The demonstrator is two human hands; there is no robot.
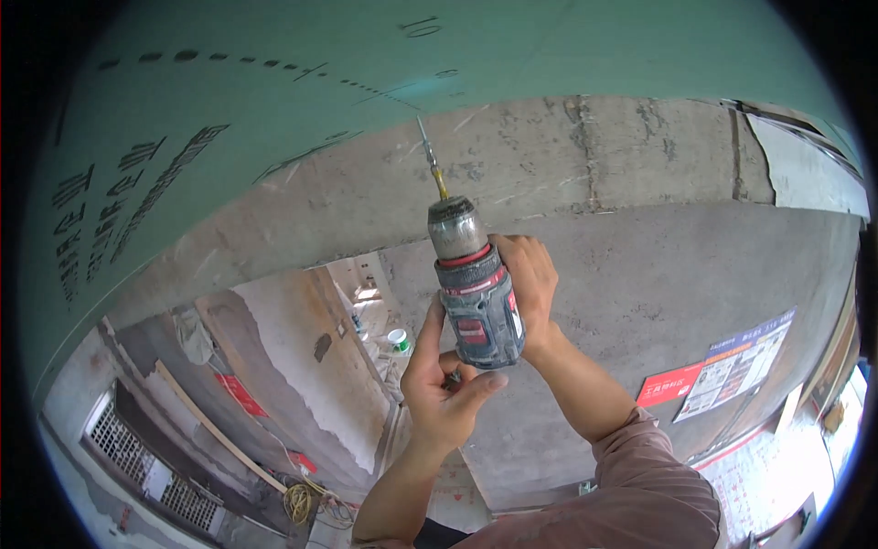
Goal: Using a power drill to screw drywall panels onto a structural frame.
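A grey and black cordless drill (pixel 480 316) with red trim points upward in front of me, its silver chuck (pixel 455 229) holding a slim bit. The bit's tip (pixel 421 123) is close to the green ceiling board (pixel 274 119); I cannot tell whether it touches. My right hand (pixel 529 279) is closed around the drill from the right, and its grip is mostly hidden behind the body. On the left, my left hand (pixel 444 389) closes against the drill's side and rear, thumb across below it. Something small and dark shows between the left fingers, too small to name.
A bare concrete beam (pixel 530 156) runs under the board, above a grey wall (pixel 604 265) with posters (pixel 722 375). Lower left are a plank (pixel 215 425), a coiled yellow cable (pixel 297 503) and a lattice window (pixel 123 448). A white and green bucket (pixel 398 340) stands beyond a doorway.
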